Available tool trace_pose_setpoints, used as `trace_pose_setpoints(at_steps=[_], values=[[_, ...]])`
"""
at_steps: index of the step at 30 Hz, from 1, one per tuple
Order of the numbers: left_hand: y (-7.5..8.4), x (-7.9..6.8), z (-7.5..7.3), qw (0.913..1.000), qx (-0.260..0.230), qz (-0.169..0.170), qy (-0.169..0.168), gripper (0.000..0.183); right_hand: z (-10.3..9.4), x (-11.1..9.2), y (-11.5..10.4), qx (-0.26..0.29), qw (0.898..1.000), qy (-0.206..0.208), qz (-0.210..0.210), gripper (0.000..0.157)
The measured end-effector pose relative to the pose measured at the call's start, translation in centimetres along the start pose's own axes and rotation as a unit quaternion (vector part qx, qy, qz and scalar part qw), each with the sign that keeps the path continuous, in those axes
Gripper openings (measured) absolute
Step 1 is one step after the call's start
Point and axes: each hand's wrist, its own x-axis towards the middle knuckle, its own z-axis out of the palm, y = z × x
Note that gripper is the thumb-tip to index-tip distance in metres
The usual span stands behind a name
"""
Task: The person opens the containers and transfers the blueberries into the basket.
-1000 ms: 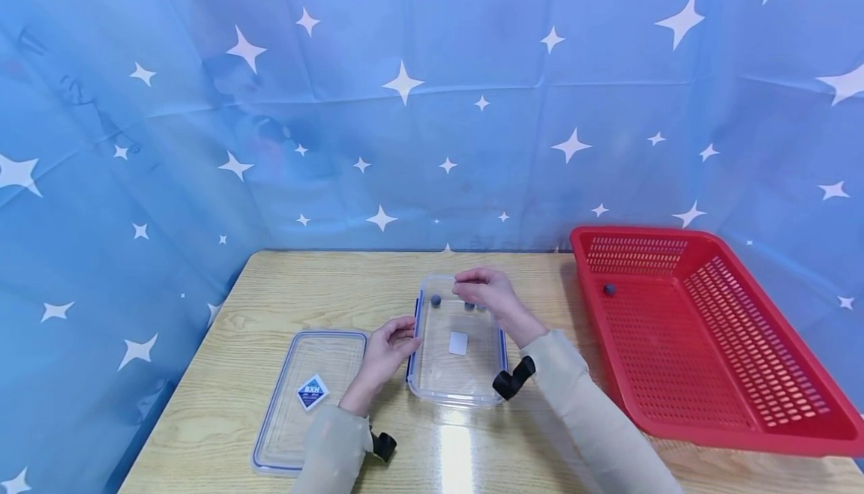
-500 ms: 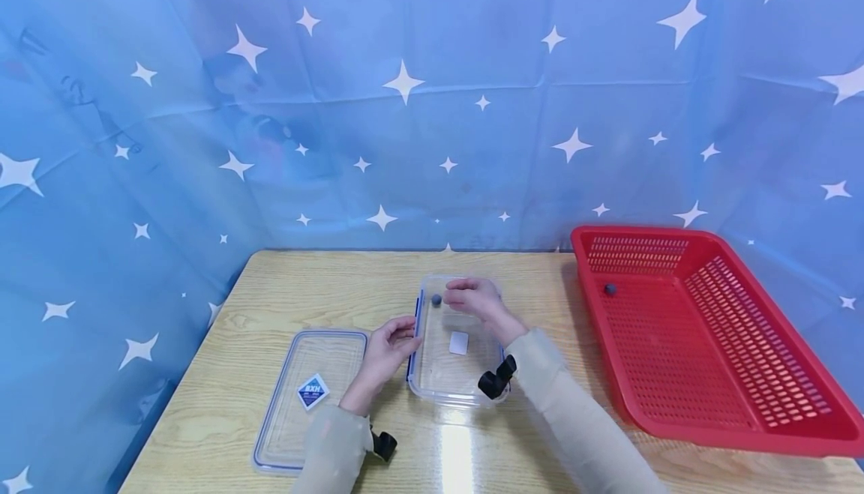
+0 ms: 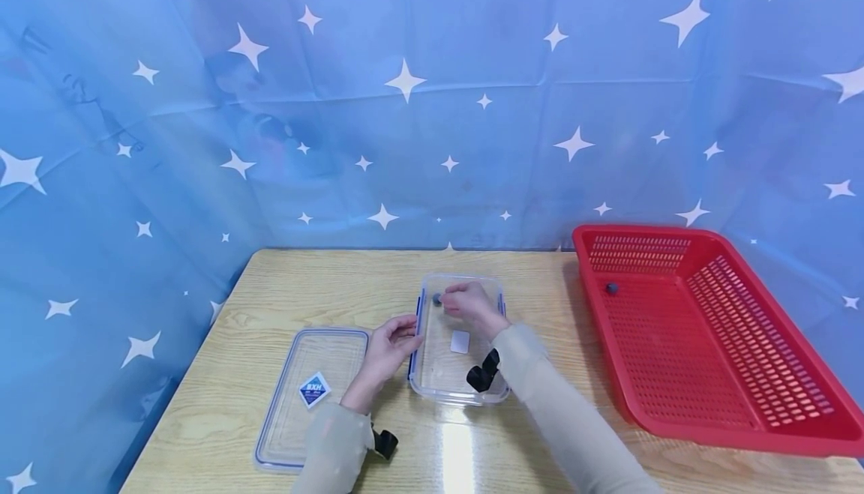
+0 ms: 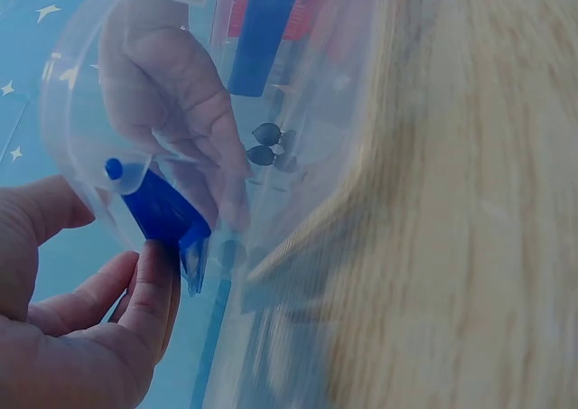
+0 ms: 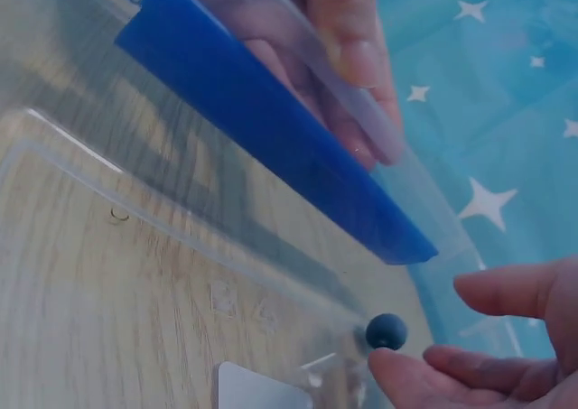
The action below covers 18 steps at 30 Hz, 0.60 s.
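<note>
1. In the head view the right hand (image 3: pixel 467 302) covers the far left corner of the clear container (image 3: pixel 459 396), so only a sliver of the small dark ball (image 3: pixel 436 299) shows at about 9 o'clock from the fingers.
2. The right wrist view shows that ball (image 5: pixel 386 330) plainly: it lies on the container floor against the left wall, with the fingertips (image 5: pixel 406 373) right beside it, perhaps just touching; the fingers are loosely curved and hold nothing that I can see.
3. The left hand (image 3: pixel 391 344) sits at the container's left wall. The left wrist view shows its fingers (image 4: pixel 149 292) resting on the blue latch (image 4: pixel 167 215); whether they pinch it is hard to make out.
4. Through the blurred wall that view also shows more dark balls (image 4: pixel 271 147), which the head view hides.
5. Only the head view shows the lid (image 3: pixel 313 396) at 9 o'clock of the container and the red basket (image 3: pixel 709 344) at 3 o'clock, one ball (image 3: pixel 611 288) inside.
</note>
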Motion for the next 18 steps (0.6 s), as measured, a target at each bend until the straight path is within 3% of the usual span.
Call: trace_pose_setpoints(at_steps=[12, 18], values=[[-0.1, 0.1, 0.0, 1.0, -0.001, 0.001, -0.002, 0.04, 0.9, 1.3, 0.4, -0.032, 0.999, 0.0, 0.021, 0.032], [-2.6, 1.1, -0.3, 1.0, -0.004, 0.004, 0.007, 0.04, 1.2, 1.7, 0.7, -0.062, 0.998, 0.01, 0.021, 0.02]])
